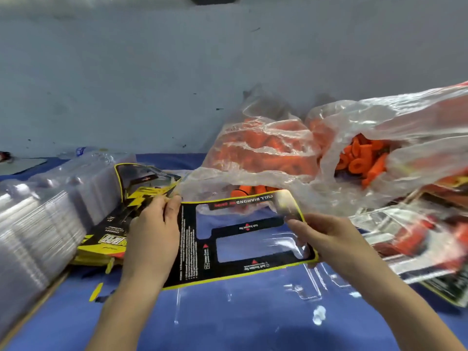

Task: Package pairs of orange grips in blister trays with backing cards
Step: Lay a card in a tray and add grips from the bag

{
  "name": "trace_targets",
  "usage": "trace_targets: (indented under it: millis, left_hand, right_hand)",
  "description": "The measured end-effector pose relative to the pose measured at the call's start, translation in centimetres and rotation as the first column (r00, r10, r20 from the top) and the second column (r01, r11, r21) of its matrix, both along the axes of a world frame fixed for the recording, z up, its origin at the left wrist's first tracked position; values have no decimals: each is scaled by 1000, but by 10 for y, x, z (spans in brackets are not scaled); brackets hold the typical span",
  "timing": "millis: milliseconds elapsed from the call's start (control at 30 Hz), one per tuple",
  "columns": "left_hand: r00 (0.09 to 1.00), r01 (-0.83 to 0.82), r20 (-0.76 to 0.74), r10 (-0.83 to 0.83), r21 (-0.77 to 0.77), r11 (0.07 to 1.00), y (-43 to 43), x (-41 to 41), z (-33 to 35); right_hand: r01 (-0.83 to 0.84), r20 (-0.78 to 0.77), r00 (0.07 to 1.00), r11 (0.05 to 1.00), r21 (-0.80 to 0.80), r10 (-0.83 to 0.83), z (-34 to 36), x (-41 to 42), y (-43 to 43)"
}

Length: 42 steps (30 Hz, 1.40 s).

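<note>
Orange grips [359, 160] inside plastic bag [395, 122]

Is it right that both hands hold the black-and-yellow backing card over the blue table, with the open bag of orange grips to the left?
Not quite. In the head view the left hand and right hand do hold the backing card over the blue table, but the open bag of orange grips lies to the right, not the left.
</note>
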<state>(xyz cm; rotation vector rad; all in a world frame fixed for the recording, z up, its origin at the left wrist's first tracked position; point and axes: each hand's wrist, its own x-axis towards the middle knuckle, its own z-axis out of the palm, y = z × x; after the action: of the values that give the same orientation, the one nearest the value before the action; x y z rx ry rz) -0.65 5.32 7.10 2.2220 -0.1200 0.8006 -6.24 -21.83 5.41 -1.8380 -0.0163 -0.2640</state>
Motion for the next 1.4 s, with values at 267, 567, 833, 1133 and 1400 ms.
trace_targets:
  millis: [267,567,833,1133,1400]
  left_hand:
    - [979,22,-205,-9,59,998,-6,11,-26]
    - [961,35,-275,7,148,988,-11,7,-42]
    - [941,29,-337,35,184,983,-16,2,-48]
    - [933,-41,-325,153,327,944,-9,-5,-50]
    - [964,40,-263,38,285,958,6,-14,-47]
  right_hand:
    - [159,62,987,941,-300,-147,-2,-8,-21]
    - [211,185,975,773,-598,-123,-17,-3,-18]
    - [194,164,980,693,-694,-110,-25,-8,-18]
    - [213,202,975,679,-702,-96,-28,-8,-17]
    - [235,301,953,648,-724,-9,-24,-22,-3]
